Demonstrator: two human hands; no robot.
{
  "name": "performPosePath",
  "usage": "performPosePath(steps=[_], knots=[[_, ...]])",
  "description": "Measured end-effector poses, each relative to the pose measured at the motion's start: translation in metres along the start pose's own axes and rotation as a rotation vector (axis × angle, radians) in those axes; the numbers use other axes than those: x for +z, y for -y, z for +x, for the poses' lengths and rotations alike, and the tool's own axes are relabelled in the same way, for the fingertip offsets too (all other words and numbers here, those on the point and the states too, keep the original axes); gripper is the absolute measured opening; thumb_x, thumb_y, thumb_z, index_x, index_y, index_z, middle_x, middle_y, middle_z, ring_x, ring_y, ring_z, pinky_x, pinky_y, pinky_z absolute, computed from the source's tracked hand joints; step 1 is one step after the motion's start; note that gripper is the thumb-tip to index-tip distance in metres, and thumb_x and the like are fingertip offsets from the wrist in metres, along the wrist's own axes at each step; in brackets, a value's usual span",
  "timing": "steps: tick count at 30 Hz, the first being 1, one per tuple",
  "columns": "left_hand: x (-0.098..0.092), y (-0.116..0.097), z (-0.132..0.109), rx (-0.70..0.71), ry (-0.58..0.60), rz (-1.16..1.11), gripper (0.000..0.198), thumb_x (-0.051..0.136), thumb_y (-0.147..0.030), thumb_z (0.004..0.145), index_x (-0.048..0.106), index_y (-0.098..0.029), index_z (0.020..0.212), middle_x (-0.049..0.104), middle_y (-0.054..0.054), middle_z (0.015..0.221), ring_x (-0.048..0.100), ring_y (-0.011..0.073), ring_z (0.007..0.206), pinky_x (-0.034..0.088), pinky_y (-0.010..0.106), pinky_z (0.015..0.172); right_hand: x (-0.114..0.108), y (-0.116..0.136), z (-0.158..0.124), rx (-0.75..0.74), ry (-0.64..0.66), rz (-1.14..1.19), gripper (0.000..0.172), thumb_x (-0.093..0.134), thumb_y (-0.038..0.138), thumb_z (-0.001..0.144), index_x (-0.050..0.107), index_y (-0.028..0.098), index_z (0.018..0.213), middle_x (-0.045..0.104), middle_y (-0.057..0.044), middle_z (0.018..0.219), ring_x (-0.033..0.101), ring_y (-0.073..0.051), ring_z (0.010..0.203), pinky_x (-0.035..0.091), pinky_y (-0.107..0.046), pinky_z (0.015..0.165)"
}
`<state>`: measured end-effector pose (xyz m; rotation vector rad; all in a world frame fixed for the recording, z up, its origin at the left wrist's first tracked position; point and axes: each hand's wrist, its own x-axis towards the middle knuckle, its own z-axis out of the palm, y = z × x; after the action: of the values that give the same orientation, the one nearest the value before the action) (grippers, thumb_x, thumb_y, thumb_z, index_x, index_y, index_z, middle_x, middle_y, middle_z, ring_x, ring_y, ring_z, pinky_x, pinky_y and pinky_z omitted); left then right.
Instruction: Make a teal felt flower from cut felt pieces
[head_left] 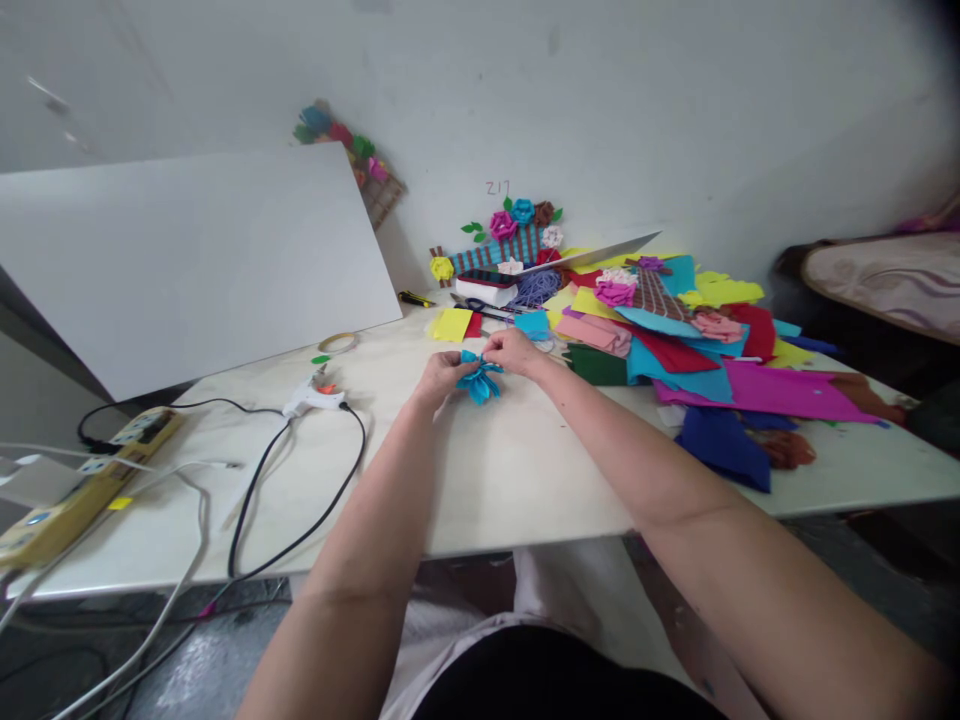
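Note:
A bright blue craft flower (480, 387) with several petals is held just above the white table (517, 470). My left hand (441, 378) pinches it from the left side. My right hand (511, 352) is closed at its upper right edge, fingertips bent against the petals. Whether the right fingertips hold a separate small piece is too small to tell. Beyond the hands lie yellow paper squares (451, 325) and a small blue square (532, 324).
To the left, a white glue gun (313, 397) trails a black cord toward a yellow power strip (90, 490). A tape roll (337, 343) lies behind it. Coloured sheets (697, 350) pile up at right. A large white board (202, 260) leans at back left.

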<state>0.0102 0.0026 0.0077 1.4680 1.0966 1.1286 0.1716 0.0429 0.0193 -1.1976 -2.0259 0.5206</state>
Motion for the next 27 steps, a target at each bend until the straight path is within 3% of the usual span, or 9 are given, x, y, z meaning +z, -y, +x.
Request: performPosePath(steps=[16, 27], knots=[[0.000, -0.003, -0.001, -0.006, -0.039, -0.040, 0.031, 0.075, -0.038, 0.054, 0.060, -0.012, 0.058, 0.055, 0.000, 0.050, 0.044, 0.0073, 0.046, 0.033, 0.022, 0.047, 0.004, -0.002, 0.000, -0.066, -0.020, -0.100, 0.011, 0.058, 0.013, 0.068, 0.068, 0.016, 0.072, 0.067, -0.002, 0.070, 0.056, -0.013, 0.065, 0.039, -0.023, 0.060], [-0.001, 0.005, 0.005, 0.060, -0.120, 0.087, 0.027, 0.068, -0.036, 0.057, 0.056, -0.013, 0.056, 0.048, -0.004, 0.048, 0.038, 0.0060, 0.044, 0.030, 0.021, 0.045, 0.015, -0.017, 0.011, -0.061, -0.026, 0.216, 0.014, 0.058, 0.010, 0.066, 0.064, 0.013, 0.077, 0.061, 0.001, 0.067, 0.055, -0.011, 0.063, 0.043, -0.023, 0.063]])
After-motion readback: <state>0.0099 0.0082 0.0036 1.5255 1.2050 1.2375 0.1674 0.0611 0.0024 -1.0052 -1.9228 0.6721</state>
